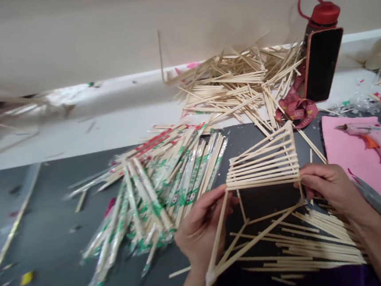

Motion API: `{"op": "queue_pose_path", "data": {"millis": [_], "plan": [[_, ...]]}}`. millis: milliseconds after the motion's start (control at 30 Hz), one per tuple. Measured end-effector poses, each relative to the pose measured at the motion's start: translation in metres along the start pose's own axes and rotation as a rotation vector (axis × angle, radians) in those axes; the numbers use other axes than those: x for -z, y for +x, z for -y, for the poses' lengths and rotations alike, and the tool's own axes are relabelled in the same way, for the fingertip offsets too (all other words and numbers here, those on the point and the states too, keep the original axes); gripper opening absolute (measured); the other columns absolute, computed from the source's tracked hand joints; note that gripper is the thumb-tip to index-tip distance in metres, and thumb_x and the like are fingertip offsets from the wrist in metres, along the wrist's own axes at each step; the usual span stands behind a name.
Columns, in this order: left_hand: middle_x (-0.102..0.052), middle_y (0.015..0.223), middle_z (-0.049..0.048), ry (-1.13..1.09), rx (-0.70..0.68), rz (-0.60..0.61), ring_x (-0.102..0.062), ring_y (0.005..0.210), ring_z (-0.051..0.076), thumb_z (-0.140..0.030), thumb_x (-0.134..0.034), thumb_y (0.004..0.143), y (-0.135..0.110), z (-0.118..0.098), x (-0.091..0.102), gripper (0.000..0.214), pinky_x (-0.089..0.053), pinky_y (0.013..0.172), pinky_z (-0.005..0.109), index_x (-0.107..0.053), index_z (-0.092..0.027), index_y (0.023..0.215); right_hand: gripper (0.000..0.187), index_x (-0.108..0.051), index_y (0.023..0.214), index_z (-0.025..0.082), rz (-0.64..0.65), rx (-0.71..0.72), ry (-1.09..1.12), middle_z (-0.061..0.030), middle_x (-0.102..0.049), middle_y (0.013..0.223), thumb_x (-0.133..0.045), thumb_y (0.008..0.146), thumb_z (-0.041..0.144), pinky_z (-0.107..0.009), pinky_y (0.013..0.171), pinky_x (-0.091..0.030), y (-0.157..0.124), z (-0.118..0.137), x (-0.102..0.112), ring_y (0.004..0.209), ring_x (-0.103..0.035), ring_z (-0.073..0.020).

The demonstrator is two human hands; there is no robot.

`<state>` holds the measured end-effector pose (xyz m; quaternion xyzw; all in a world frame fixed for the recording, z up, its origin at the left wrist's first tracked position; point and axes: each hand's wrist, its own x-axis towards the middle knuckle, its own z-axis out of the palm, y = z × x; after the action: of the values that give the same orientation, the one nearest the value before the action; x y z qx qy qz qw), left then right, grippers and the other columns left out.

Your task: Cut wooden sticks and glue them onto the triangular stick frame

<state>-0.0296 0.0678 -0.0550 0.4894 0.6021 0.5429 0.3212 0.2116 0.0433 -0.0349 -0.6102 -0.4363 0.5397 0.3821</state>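
Observation:
A small frame built of wooden chopsticks (263, 177) is held up in both hands. Its upper side carries several parallel sticks as slats, while a triangle of sticks forms the lower part, with whitish lumps at some corners. My left hand (201, 226) is closed on the frame's left upper corner, some fingers hidden behind it. At the right upper corner, my right hand (326, 184) pinches the frame between thumb and fingers. Loose chopsticks (306, 248) lie beneath it on the dark table. A heap of chopsticks in clear, green-printed wrappers (177, 180) lies left of the frame.
Bare chopsticks (225, 86) are piled at the back by the wall. A red-capped bottle (326, 13), a leaning phone (324, 64) and a pink ribbon (299, 111) stand or lie nearby. Right: a glue gun (372, 138) on pink cloth (342, 161), and grey-jawed pliers (379, 202).

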Motion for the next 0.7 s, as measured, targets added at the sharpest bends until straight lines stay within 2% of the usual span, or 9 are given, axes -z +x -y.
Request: {"op": "queue_pose_path", "data": {"millis": [267,533,700], "plan": [[-0.071,0.060,-0.0002,0.041,0.051,-0.005,-0.062,0.047,0.011,-0.033,-0.078,0.072,0.0021,-0.0004,-0.0004,0.022,-0.051,0.046,0.019,-0.077,-0.019,0.089,0.022,-0.073,0.072,0.017,-0.008,0.020,0.022,0.0013,-0.059,0.054,-0.061,0.081,0.033,-0.021,0.046,-0.035,0.0018,0.0003,-0.0003,0.048,-0.049,-0.0093],[-0.072,0.062,0.0009,0.058,0.046,0.015,-0.064,0.048,0.012,-0.030,-0.078,0.073,0.0013,0.0056,0.0025,0.022,-0.053,0.047,0.019,-0.077,-0.018,0.092,0.023,-0.073,0.074,0.017,-0.014,0.017,0.018,0.0014,-0.058,0.052,-0.061,0.081,0.035,-0.021,0.048,-0.037,0.0017,0.0013,0.0001,0.049,-0.049,-0.0097],[-0.073,0.063,-0.0002,0.041,0.032,0.037,-0.064,0.049,0.011,-0.029,-0.077,0.075,0.0024,0.0058,0.0028,0.019,-0.053,0.048,0.017,-0.077,-0.020,0.092,0.023,-0.073,0.074,0.017,-0.014,0.013,0.023,0.0024,-0.056,0.051,-0.061,0.081,0.035,-0.021,0.046,-0.034,0.0019,0.0005,0.0000,0.047,-0.047,-0.0088]]}}
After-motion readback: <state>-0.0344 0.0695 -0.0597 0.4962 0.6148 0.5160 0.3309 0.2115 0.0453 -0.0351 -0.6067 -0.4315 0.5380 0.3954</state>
